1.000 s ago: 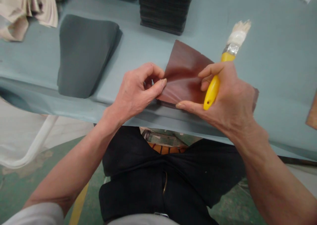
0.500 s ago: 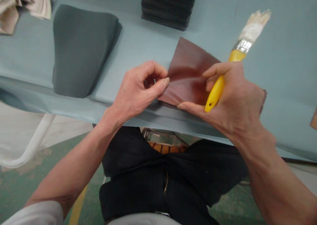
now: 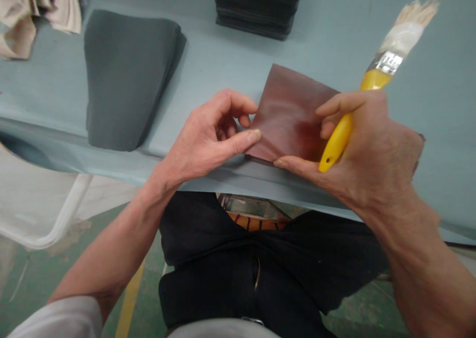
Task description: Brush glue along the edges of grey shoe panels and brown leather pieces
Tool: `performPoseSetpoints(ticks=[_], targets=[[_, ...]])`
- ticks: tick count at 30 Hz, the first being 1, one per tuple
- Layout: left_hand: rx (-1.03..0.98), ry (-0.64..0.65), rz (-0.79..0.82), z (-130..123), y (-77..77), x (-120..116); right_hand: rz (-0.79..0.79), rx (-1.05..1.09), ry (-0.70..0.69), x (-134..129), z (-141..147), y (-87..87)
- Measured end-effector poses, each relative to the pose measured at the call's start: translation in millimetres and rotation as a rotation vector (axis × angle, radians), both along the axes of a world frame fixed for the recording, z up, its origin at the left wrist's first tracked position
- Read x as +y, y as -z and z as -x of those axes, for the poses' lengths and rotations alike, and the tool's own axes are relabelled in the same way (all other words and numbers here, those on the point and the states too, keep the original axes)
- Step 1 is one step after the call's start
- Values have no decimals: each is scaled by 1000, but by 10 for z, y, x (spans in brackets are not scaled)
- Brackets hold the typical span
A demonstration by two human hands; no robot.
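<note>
A reddish-brown leather piece (image 3: 288, 109), smooth and slightly shiny, lies near the front edge of the table. The thumb of my left hand (image 3: 208, 134) rests over its left edge, with the curled fingers at the same edge. A paintbrush (image 3: 340, 142) with a yellow handle, metal band and pale bristles is tucked in my right hand (image 3: 375, 144), bristles pointing up and right. The right thumb touches the front edge of the leather while the fingertips are over its surface. My right hand covers the piece's right part.
On the left of the blue-grey table surface (image 3: 219, 60) lies a stack of dark grey cut sheets (image 3: 128, 80). A tall block of black sheets (image 3: 258, 8) stands at the back. Beige cloth (image 3: 55, 5) lies in the far left corner. Below left is a white plastic bin (image 3: 67, 219).
The left thumb and index finger have parted a little at the leather's edge. The whole view has shifted slightly, and my right hand with the brush appears further right.
</note>
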State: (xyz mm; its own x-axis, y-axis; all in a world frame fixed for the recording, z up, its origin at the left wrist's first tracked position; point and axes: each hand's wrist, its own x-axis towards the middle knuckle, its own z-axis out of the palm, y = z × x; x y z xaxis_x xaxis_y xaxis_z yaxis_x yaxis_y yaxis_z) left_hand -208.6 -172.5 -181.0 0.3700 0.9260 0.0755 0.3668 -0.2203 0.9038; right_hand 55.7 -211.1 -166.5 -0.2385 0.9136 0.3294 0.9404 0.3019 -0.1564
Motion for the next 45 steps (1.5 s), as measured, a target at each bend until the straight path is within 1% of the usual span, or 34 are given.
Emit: performPoseSetpoints(ticks=[4, 8, 10, 12, 15, 21, 27, 32, 34, 39, 45], targets=[[6, 85, 46, 85, -27, 41, 1, 3, 13, -14, 32, -20], [-21, 54, 96, 102, -6, 37, -8, 13, -15, -12, 43, -32], [-53, 48, 80, 103, 14, 16, -12, 16, 0, -13, 46, -30], [-70, 68, 42, 111, 35, -8, -1, 21, 13, -15, 48, -28], [-47, 83, 2, 129, 52, -33, 28, 19, 13, -15, 45, -37], [-27, 103, 31, 138, 31, -32, 33, 47, 12, -10, 47, -50], [-31, 67, 49, 87, -22, -19, 13, 7, 2, -20, 28, -27], [-31, 50, 94, 10, -78, 9, -4, 28, -38, -9, 24, -39], [-29, 40, 110, -17, -90, 14, -9, 43, -31, -7, 29, -45], [-35, 5, 104, -52, -87, 12, 73, 73, 35, -5, 27, -52], [-61, 12, 91, -55, -51, 36, -6, -9, -8, -15, 19, -28]])
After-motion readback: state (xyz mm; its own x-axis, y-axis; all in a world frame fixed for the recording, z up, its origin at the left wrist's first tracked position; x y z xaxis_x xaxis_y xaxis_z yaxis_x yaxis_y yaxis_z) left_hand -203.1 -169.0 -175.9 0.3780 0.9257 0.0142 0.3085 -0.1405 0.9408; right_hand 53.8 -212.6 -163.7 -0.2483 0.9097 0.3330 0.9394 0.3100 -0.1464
